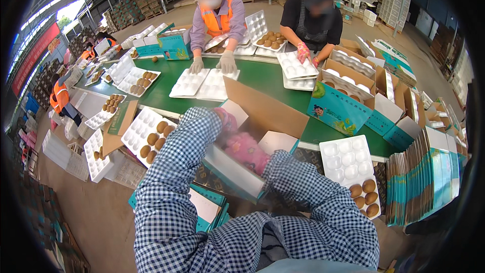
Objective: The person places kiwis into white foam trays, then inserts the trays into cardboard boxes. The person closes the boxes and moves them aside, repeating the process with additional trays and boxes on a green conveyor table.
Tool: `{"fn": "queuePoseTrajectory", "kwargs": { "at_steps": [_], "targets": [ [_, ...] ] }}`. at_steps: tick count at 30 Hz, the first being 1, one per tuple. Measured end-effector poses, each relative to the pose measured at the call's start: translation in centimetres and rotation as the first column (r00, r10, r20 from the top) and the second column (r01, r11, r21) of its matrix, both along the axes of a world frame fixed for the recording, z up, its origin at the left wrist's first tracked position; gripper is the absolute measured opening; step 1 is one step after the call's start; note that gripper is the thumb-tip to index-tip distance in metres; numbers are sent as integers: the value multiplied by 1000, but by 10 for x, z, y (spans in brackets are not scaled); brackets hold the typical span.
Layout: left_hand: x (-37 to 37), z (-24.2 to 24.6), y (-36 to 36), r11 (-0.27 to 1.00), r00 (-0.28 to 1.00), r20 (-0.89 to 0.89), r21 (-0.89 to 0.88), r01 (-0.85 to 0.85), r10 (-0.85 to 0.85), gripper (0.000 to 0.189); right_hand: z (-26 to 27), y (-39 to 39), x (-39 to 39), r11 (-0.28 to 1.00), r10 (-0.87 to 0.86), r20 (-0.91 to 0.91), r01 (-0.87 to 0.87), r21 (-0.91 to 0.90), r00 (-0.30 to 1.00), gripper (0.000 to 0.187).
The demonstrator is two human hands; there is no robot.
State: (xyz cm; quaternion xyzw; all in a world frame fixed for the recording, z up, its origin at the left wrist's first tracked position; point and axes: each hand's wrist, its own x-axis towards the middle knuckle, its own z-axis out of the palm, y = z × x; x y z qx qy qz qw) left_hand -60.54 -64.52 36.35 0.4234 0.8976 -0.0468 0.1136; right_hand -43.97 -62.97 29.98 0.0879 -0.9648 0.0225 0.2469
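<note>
Both my hands wear pink patterned gloves and are inside an open teal cardboard box (235, 167) with its brown flap raised at the back. My left hand (227, 121) is at the box's left inner side, partly hidden by my checked sleeve. My right hand (246, 151) lies lower and to the right within the box, blurred; its fingers are not clear. To the left, a white plastic tray (138, 129) holds several kiwifruit (152, 139). Right of the box, another white tray (345, 157) has an empty-celled half and a half with several kiwifruit (369, 186).
A green conveyor belt (261, 83) runs beyond the box. Across it, two people handle white trays (218, 83). Filled teal boxes (337, 106) line the right, beside a stack of folded cartons (409, 182). Flat teal cartons (208, 204) lie below the box.
</note>
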Motion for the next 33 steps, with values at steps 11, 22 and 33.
{"fn": "queuePoseTrajectory", "kwargs": {
  "at_steps": [11,22,33],
  "targets": [
    [-84,-30,9,-368,927,326,898,-242,186,24,69,9,95,933,-205,370,295,-206,906,74],
    [66,-33,-100,842,877,-318,293,453,-361,60,-40,34,106,722,-483,-167,283,-632,860,37],
    [53,-56,-183,782,851,-337,357,511,-402,61,-203,41,97,-845,-305,411,-45,-533,859,55]
  ]
}}
